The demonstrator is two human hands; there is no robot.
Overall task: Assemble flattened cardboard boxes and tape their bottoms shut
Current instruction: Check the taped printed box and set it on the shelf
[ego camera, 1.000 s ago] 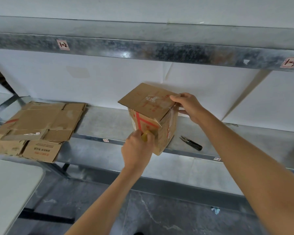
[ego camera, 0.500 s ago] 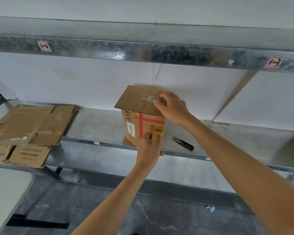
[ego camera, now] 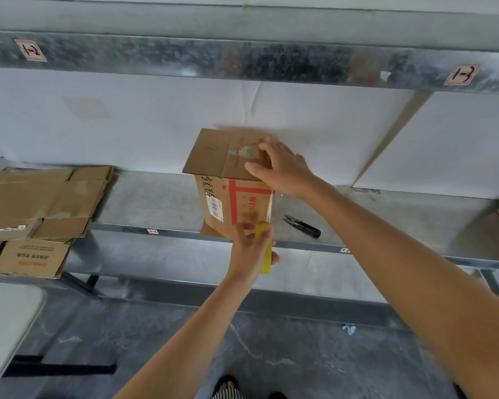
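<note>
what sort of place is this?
Probably a warehouse or packing room: metal shelving with numbered labels, a stack of flattened cardboard boxes on the shelf, and a box being taped from a yellow tape roll.

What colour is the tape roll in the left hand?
Yellow. The tape roll, gripped by the left hand, shows best in the head view.

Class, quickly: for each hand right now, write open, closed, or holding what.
Left hand: grips the yellow tape roll.
Right hand: open, pressing flat on top of the cardboard box.
</note>
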